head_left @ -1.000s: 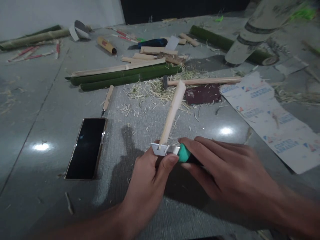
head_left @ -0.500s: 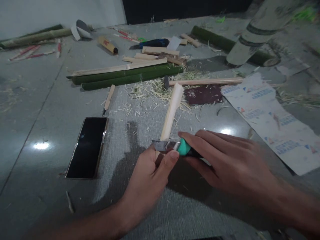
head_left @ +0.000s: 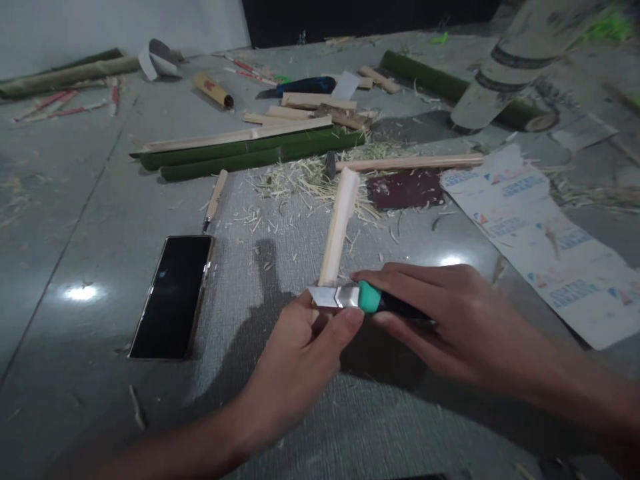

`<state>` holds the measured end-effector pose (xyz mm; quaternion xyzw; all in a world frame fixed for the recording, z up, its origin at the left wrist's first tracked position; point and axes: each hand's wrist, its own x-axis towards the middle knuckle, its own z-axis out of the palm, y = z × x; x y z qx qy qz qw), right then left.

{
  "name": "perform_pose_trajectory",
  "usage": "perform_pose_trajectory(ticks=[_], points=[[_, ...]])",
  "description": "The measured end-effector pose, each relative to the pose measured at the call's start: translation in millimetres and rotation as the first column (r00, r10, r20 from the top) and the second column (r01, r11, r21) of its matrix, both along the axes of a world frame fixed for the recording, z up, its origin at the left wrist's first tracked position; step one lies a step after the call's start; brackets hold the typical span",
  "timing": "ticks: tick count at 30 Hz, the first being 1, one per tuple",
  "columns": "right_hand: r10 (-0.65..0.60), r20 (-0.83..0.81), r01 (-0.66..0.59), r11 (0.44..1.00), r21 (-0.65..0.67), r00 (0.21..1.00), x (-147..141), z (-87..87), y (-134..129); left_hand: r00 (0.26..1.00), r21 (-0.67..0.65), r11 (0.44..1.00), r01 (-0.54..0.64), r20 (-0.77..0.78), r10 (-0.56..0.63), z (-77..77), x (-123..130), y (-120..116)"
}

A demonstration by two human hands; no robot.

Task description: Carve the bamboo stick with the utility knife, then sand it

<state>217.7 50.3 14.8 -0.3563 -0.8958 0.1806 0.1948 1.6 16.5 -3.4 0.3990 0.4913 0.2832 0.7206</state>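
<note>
A pale bamboo strip (head_left: 341,223) tilts away from me, its lower end closed in my left hand (head_left: 305,347). In my right hand (head_left: 450,317) is a utility knife (head_left: 371,298) with a black and teal handle. Its metal blade lies flat across the strip, just above my left fingers. My left thumb presses against the metal part near the teal collar. The strip's lowest end is hidden by my left hand.
Left of my hands lies a phone (head_left: 173,297), with a wooden-handled tool (head_left: 216,197) beyond it. Farther off are green bamboo lengths (head_left: 260,155), a hammer (head_left: 410,163), shavings (head_left: 300,177), a dark red sheet (head_left: 406,189) and printed abrasive paper (head_left: 540,233).
The knife has shifted slightly down and right, and its blade has turned to catch more light. My right hand moved a little with it; the left stays almost in place.
</note>
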Motion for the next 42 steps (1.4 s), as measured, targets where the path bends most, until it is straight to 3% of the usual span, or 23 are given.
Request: perform_pose_trajectory(ticks=[5, 12, 16, 21, 25, 42], points=[[-0.026, 0.028, 0.023, 0.997, 0.076, 0.999, 0, -0.9, 0, 0.999, 0.001, 1.0, 0.008, 0.035, -0.009, 1.2, 0, -1], [-0.088, -0.022, 0.086, 0.993, -0.084, 0.996, 1, 3.3, 1, 0.975, -0.122, 0.991, -0.046, 0.21, 0.071, 0.1, -1, 0], [-0.158, -0.027, 0.153, 0.98, -0.127, 0.987, 0, 2.5, 0, 0.991, -0.055, 0.998, -0.038, 0.128, 0.045, -0.6, -1, 2], [-0.216, 0.021, 0.216, 0.954, -0.208, 0.976, -5, 2.5, -6, 0.994, 0.18, 0.979, -0.092, -0.041, 0.101, -1.9, -5, 4], [-0.244, 0.014, 0.241, 0.947, -0.214, 0.97, -6, 4.3, -8, 0.98, 0.29, 0.953, -0.086, -0.149, 0.134, -4.6, -8, 3], [-0.205, -0.061, 0.192, 0.966, -0.172, 0.977, -6, 2.1, -8, 0.978, 0.263, 0.956, -0.129, -0.127, 0.167, -12.6, -8, 1]])
